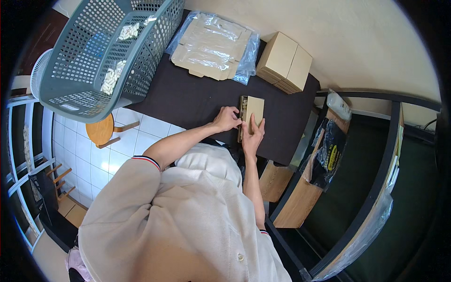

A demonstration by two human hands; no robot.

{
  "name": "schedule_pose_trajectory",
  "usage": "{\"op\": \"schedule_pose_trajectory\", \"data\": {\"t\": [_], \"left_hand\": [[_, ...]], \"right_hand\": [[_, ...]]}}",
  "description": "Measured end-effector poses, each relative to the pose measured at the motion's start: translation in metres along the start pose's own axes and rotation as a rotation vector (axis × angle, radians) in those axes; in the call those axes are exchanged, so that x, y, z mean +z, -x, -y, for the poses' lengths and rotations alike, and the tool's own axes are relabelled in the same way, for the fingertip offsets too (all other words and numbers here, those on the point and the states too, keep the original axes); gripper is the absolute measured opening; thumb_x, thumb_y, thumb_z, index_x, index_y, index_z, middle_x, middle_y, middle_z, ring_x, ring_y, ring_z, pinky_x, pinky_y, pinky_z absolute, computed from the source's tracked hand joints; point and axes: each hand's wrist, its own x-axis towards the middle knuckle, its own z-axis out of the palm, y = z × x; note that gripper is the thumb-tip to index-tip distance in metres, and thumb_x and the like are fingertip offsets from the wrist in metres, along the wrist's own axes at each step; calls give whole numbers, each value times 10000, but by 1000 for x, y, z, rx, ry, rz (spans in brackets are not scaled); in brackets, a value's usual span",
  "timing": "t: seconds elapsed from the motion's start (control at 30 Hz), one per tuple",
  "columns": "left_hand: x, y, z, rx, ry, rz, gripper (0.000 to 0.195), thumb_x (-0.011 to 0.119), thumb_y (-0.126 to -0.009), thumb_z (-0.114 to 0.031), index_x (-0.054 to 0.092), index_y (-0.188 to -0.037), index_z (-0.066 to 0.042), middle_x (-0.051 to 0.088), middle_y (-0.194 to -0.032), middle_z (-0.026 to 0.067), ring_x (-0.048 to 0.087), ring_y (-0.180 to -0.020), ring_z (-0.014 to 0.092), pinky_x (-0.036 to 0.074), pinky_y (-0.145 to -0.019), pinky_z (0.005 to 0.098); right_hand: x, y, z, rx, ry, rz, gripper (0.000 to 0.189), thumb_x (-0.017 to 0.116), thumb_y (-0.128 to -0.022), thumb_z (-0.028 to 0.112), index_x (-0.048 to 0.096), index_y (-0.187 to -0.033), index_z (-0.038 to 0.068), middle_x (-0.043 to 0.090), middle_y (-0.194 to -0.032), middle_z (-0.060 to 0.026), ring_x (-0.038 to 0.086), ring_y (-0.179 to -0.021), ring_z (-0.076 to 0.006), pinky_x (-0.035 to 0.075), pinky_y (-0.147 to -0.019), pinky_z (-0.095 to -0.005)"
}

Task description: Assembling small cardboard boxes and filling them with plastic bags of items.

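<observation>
A narrow brown cardboard box (255,107) lies on the dark tabletop in front of me, its long left side open and small pale pieces showing inside. My left hand (227,119) is at that open side, fingertips pinched against its edge; whether they hold a piece is too small to tell. On the right, my right hand (252,134) rests its fingers on the box's top panel and near end, steadying it. Beyond the box lie flattened cardboard blanks (211,46) on clear plastic wrap, and a stack of closed cardboard boxes (282,61).
A large grey-green plastic basket (141,46) with white pieces (113,77) in it stands at the upper left. Below it is a round wooden stool (100,131). A wall runs behind the dark table (197,91). To the right, a black-framed rack (373,155) holds wooden boards and plastic-wrapped items.
</observation>
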Motion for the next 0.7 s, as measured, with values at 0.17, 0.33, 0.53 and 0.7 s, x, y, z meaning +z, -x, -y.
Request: {"op": "schedule_pose_trajectory", "data": {"t": [0.17, 0.33, 0.53, 0.7], "left_hand": [[1, -2, 9, 47, 97, 19, 407, 757, -854, -78, 658, -1162, 168, 762, -837, 249, 778, -700, 254, 626, -639, 368], [5, -4, 0, 116, -212, -63, 365, 763, -844, -115, 691, -1115, 119, 755, -827, 239, 767, -700, 292, 616, -674, 398], [20, -4, -19, -63, -405, -262, 293, 815, -780, -207, 699, -944, 6, 730, -728, 174, 744, -705, 324, 593, -680, 421], [22, -9, -12, -119, -462, -349, 275, 830, -768, -218, 660, -886, -38, 724, -695, 148, 745, -700, 310, 590, -702, 421]], "right_hand": [[-1, 0, 1, 25, 8, 3, 558, 741, -951, 388, 631, -1455, 176, 347, -1592, -382, 411, -1451, -491, 346, -1185, -512], [-3, 0, 4, 38, 7, 12, 547, 738, -955, 374, 631, -1454, 178, 345, -1595, -378, 406, -1458, -486, 342, -1190, -512], [-4, -2, 4, 41, -17, 11, 549, 741, -956, 377, 631, -1454, 174, 351, -1588, -384, 415, -1458, -486, 355, -1185, -504], [-4, -4, 2, 28, -28, 31, 556, 744, -955, 382, 631, -1452, 158, 336, -1584, -403, 410, -1463, -495, 364, -1180, -495]]}}
